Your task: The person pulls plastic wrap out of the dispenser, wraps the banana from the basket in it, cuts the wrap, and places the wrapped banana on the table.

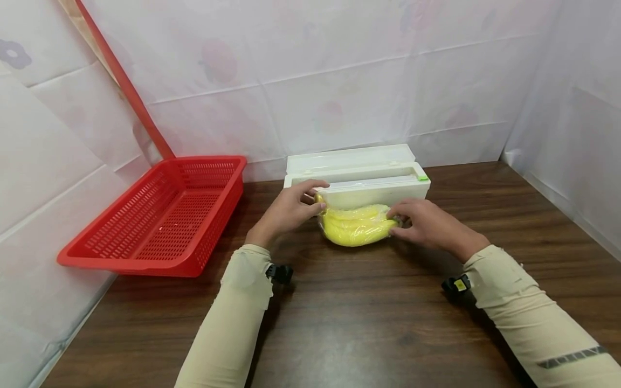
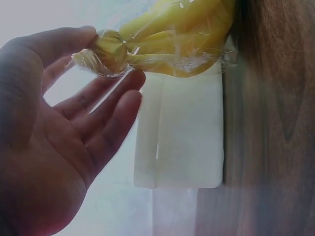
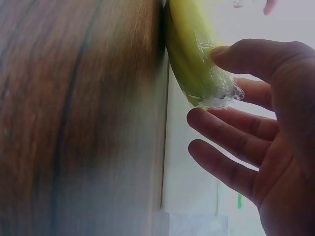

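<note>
A bunch of yellow bananas (image 1: 356, 229), wrapped in clear plastic film, lies on the brown wooden table in front of a white box. My left hand (image 1: 292, 209) pinches the stem end, with the thumb on one side and the fingers on the other. In the left wrist view the film (image 2: 129, 49) is gathered around the stems. At the opposite end, my right hand (image 1: 427, 225) holds the banana tips between thumb and fingers. Crumpled film (image 3: 224, 96) bunches at those tips in the right wrist view, where the lower fingers extend past the fruit.
The white box (image 1: 359, 196) stands behind the bananas, its lid (image 1: 349, 158) raised at the back and a green tab (image 1: 424, 178) at its right end. To the left sits a red perforated plastic basket (image 1: 170, 264). White patterned sheeting (image 1: 330, 70) walls the table's back and sides.
</note>
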Demonstrator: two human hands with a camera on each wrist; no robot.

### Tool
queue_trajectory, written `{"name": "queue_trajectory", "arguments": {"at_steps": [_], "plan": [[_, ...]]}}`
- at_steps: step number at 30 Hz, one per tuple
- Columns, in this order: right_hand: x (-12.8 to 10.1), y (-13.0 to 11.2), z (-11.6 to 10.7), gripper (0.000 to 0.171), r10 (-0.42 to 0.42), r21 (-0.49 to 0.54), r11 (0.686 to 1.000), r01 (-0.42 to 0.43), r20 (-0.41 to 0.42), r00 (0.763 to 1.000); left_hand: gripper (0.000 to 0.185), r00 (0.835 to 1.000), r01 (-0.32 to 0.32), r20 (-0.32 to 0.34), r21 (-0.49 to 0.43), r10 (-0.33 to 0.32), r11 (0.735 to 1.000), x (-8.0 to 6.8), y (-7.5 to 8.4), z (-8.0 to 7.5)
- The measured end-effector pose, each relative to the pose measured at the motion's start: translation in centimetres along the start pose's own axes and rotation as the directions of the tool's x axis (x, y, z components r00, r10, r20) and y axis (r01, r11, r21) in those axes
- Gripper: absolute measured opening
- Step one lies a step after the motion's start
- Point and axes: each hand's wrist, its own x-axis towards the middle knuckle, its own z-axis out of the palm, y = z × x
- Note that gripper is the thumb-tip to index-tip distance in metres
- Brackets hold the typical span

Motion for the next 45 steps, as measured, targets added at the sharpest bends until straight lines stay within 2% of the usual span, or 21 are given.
{"name": "queue_trajectory", "arguments": {"at_steps": [4,7,15,27,33,37,41,45], "plan": [[0.0,0.0,0.0,0.028,-0.005,0.008,1.000,0.005,-0.004,1.000,0.043,0.996,-0.072,0.055,0.104,0.066,0.992,0.2,0.4,0.0],[0.0,0.0,0.0,0.028,-0.003,0.009,1.000,0.003,-0.006,1.000,0.035,0.994,-0.099,0.058,0.149,0.091,0.984,0.2,0.6,0.1],[-0.1,0.0,-0.1,0.028,0.003,0.027,1.000,-0.003,-0.009,1.000,0.018,0.999,-0.045,0.014,0.147,0.043,0.988,-0.1,0.9,-0.1],[-0.2,0.4,0.3,0.027,0.013,0.067,0.998,-0.011,-0.024,1.000,0.009,0.995,-0.084,-0.037,0.135,0.090,0.987,-0.1,0.0,0.1],[-0.2,0.4,0.4,0.028,0.016,0.059,0.998,-0.013,-0.048,0.999,0.018,0.995,-0.095,-0.012,0.121,0.097,0.988,0.0,0.0,-0.3],[-0.2,0.5,0.6,0.027,0.008,0.057,0.998,-0.005,-0.048,0.999,0.029,0.997,-0.075,0.009,0.145,0.074,0.987,0.0,0.0,-0.4],[-0.2,0.4,0.5,0.031,0.011,0.061,0.998,-0.008,-0.040,0.999,0.046,0.999,-0.034,-0.014,0.156,0.037,0.987,0.0,0.0,-0.3],[-0.1,0.4,0.4,0.035,0.012,0.071,0.997,-0.011,-0.020,1.000,0.049,0.999,0.000,-0.044,0.148,0.006,0.989,-0.1,-0.1,-0.1]]}}
